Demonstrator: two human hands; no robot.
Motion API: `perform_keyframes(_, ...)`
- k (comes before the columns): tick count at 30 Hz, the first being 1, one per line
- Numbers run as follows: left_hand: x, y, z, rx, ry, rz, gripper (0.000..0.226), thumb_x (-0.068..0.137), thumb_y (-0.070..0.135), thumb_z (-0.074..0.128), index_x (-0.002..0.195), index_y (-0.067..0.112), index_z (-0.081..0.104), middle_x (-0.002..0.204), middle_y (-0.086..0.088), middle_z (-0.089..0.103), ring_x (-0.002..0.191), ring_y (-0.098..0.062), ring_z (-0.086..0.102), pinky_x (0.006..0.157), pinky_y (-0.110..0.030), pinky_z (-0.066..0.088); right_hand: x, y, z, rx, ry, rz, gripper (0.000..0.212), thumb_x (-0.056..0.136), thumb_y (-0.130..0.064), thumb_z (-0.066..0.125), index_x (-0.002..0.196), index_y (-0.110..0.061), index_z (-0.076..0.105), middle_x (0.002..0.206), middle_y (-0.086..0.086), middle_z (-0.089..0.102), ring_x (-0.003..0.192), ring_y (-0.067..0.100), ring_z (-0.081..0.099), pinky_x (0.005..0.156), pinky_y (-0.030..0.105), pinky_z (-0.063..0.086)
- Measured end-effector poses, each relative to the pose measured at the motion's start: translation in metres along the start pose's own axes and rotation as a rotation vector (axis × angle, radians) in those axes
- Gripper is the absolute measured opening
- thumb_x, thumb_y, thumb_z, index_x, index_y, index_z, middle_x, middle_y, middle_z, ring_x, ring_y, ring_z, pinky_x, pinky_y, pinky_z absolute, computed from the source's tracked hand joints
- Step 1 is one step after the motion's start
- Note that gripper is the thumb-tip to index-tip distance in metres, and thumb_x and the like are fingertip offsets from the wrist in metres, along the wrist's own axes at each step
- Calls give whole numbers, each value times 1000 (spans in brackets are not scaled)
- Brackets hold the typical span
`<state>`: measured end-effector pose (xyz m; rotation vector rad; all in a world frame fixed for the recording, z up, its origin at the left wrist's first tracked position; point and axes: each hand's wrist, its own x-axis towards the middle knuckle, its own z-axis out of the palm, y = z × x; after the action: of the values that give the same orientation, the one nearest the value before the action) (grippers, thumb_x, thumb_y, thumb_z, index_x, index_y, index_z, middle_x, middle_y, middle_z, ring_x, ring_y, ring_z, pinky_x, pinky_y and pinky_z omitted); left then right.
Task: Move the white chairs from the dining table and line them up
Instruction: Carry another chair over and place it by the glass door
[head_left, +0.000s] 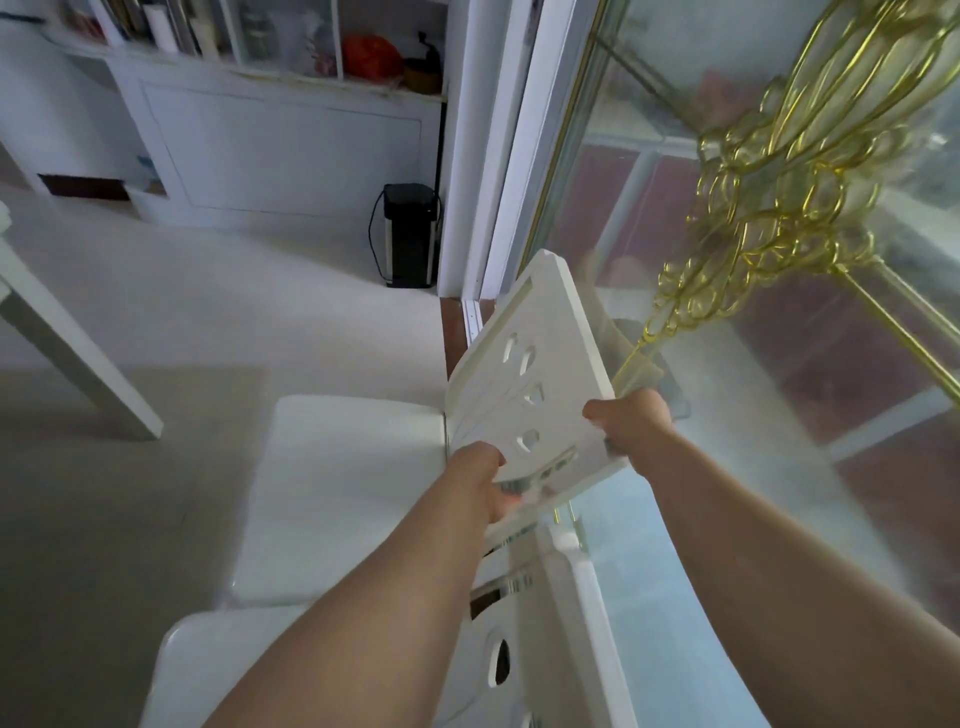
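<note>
A white chair stands in front of me with its seat (337, 493) facing left and its pierced backrest (535, 374) against a glass partition. My left hand (480, 480) grips the near left corner of the backrest's top rail. My right hand (631, 421) holds the rail's right corner. A second white chair (498, 660) stands right beside it, closer to me, partly hidden under my left forearm. Both chairs sit side by side along the glass.
A glass partition with gold ornament (753, 218) runs along the right. A white table leg (62, 343) slants at the left. A black appliance (408, 234) sits on the floor by the white door frame (483, 156), with white cabinets (270, 145) behind.
</note>
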<state>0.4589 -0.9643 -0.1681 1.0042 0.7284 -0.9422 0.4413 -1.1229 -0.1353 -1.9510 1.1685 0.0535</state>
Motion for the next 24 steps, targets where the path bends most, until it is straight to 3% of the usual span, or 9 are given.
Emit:
perform_keyframes(1, -11, -1, -4, 26, -4, 22, 24, 97, -4, 39, 118, 7, 43, 101, -16, 49, 78, -31, 52, 76, -39, 52, -10, 4, -3, 2, -2, 19, 23, 77, -13, 62, 64, -7, 44, 59, 5, 42, 51, 22, 41, 48, 21, 30)
perform_keyframes(3, -22, -8, -13, 81, 2, 16, 30, 98, 1, 38, 128, 3, 43, 116, -20, 52, 98, -34, 57, 86, -39, 48, -27, 15, -7, 20, -12, 47, 21, 76, -14, 64, 67, -6, 48, 63, 6, 43, 49, 20, 36, 46, 21, 27)
perform_keyframes(6, -35, -20, -22, 116, 55, 30, 29, 92, 1, 39, 120, 1, 45, 122, -24, 53, 106, -35, 59, 72, -43, 52, -51, 28, -11, 18, -66, 64, 22, 78, -17, 66, 70, -7, 47, 63, 5, 41, 49, 19, 35, 44, 21, 25)
perform_keyframes(7, -36, -27, -27, 115, 62, 48, 30, 86, 1, 40, 115, 1, 47, 121, -21, 55, 104, -33, 61, 67, -40, 52, -61, 31, -12, 30, -93, 71, 26, 79, -18, 66, 67, -9, 44, 61, 4, 38, 48, 19, 34, 44, 21, 24)
perform_keyframes(9, -33, -39, -37, 97, 63, 85, 33, 73, 1, 41, 105, 3, 50, 103, -16, 56, 80, -26, 58, 58, -32, 45, -77, 39, -12, 80, -140, 89, 30, 79, -20, 66, 65, -11, 41, 59, 4, 35, 47, 19, 32, 43, 23, 24)
perform_keyframes(11, -45, -50, -46, 32, 51, 104, 22, 74, -1, 41, 95, 2, 48, 86, -17, 48, 64, -23, 48, 52, -27, 42, -93, 47, -9, 143, -186, 86, 29, 77, -21, 68, 68, -11, 43, 60, 4, 34, 45, 18, 30, 43, 26, 25)
perform_keyframes(14, -67, -66, -55, -51, 97, 169, 6, 85, 0, 39, 84, 4, 43, 78, -15, 41, 66, -23, 43, 57, -30, 42, -113, 58, -7, 196, -262, 51, 28, 77, -22, 69, 68, -13, 43, 59, 3, 31, 44, 18, 25, 43, 27, 23)
perform_keyframes(18, -98, -97, -66, -110, 92, 220, 16, 89, 4, 37, 73, 10, 37, 60, -6, 22, 50, -17, 22, 49, -23, 25, -137, 75, -9, 149, -335, -34, 27, 80, -24, 69, 70, -11, 47, 57, 5, 30, 45, 19, 29, 47, 27, 27)
perform_keyframes(24, -148, -184, -95, -204, 185, 224, 18, 89, 7, 41, 71, 9, 36, 62, -8, 26, 51, -18, 21, 52, -26, 28, -167, 122, -10, 28, -391, -114, 19, 76, -21, 66, 76, -10, 51, 56, 5, 32, 44, 17, 27, 46, 24, 25)
